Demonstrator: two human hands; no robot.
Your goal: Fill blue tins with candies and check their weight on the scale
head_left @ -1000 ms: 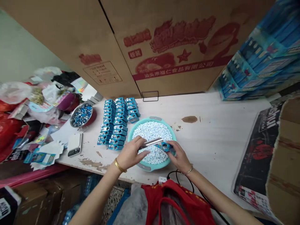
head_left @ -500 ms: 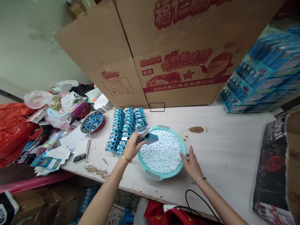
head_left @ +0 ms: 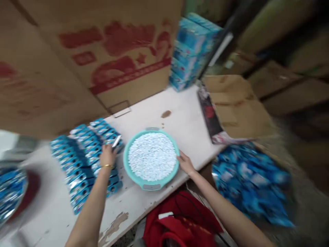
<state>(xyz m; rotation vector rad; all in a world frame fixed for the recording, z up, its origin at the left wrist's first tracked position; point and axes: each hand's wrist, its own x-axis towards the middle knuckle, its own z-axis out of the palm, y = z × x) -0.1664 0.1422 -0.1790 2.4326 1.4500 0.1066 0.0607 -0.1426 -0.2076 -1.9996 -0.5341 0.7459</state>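
Note:
A turquoise basin full of small pale pellets stands on the white table. My right hand is closed on the basin's right rim, with part of the fingers hidden. To the left of the basin, my left hand is closed around a small box, whose pale upright flap shows; the rest is blurred and mostly covered by the hand. That hand is over the right side of several rows of small blue boxes, which have round dark holes.
A large cardboard carton backs the table. Stacked blue packages stand behind. A bowl of blue wrapped pieces is at left. Blue packets fill a bag at lower right, below an open carton flap.
My left hand has moved from above the pellets leftward to the rows of boxes. My right hand has closed on the basin's rim. The view has swung to the right.

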